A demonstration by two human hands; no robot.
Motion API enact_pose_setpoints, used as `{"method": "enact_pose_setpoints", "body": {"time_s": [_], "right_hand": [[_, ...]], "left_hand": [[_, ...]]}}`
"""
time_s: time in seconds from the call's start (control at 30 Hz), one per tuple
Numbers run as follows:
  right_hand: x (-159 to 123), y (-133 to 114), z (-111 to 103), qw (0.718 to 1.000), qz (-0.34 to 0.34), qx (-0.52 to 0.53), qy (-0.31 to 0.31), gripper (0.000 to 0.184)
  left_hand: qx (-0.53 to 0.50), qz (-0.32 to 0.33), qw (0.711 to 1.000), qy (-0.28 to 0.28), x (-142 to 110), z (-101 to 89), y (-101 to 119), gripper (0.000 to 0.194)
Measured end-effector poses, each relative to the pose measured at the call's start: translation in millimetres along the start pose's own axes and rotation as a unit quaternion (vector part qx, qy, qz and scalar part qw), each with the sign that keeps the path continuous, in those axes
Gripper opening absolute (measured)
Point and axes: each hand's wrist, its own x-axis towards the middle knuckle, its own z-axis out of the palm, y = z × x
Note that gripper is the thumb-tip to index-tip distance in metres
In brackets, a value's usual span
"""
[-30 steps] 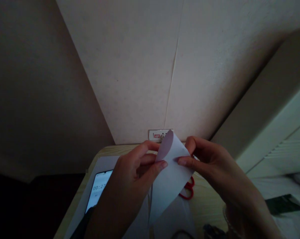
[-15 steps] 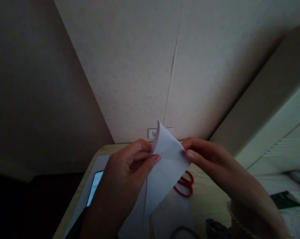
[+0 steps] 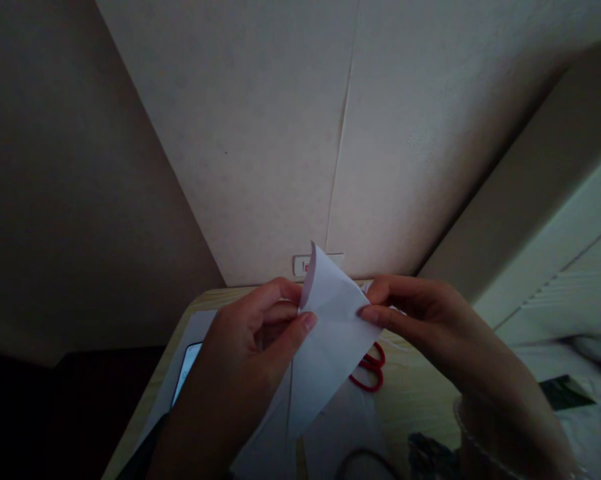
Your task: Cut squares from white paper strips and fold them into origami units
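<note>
A folded sheet of white paper [image 3: 330, 333] is held up between my two hands above the table. Its top corner points up and curls over slightly. My left hand [image 3: 260, 340] pinches the left edge, thumb on the near face and fingers behind. On the right edge, my right hand [image 3: 410, 313] grips the paper between thumb and forefinger. Just below and behind the paper, scissors with red handles [image 3: 373, 370] lie on the table; their blades are hidden.
The pale wooden table [image 3: 405, 407] stands against the wall, with a socket plate [image 3: 300, 265] just above it. A lit phone [image 3: 185, 367] rests on white paper at left, partly behind my left arm. More white sheets [image 3: 343, 433] and a dark loop lie near the front.
My right thumb has shifted slightly left along the paper's right edge. Both hands still hold the paper in nearly the same place, and the view has shifted a little.
</note>
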Motion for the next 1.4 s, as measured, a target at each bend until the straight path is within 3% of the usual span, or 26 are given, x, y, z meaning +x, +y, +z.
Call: {"method": "enact_pose_setpoints", "body": {"time_s": [0.23,0.53,0.7,0.9,1.13,1.3,1.4], "right_hand": [[-2.8,-4.1,3.1,0.998,-0.008,-0.053,0.043,0.023],[-2.4,-5.1,4.5,0.994,-0.022,-0.089,0.059,0.022],[-4.5,-4.7,3.9,0.994,-0.038,-0.089,0.054,0.021],[-3.5,-7.8,8.7,0.997,-0.03,-0.067,0.03,0.013],[-3.0,-7.3,13.0,0.996,0.01,-0.061,0.06,0.031],[-2.1,-8.3,14.8,0.998,-0.012,-0.041,0.036,0.012],[-1.4,-8.7,18.9,0.998,-0.023,-0.015,0.055,0.011]], "left_hand": [[-0.015,-0.008,1.0,0.02,-2.5,1.5,3.0,0.007],[-0.069,-0.02,0.997,0.002,-1.1,2.3,1.4,0.019],[-0.009,-0.023,0.999,0.028,-1.1,3.5,4.3,0.005],[0.003,-0.027,1.0,0.016,-0.2,2.5,4.8,0.008],[0.056,-0.014,0.998,0.024,1.4,2.9,4.2,0.007],[0.087,0.012,0.996,0.034,0.4,2.8,3.9,0.009],[0.103,0.002,0.995,0.011,-0.6,2.9,3.9,0.007]]}}
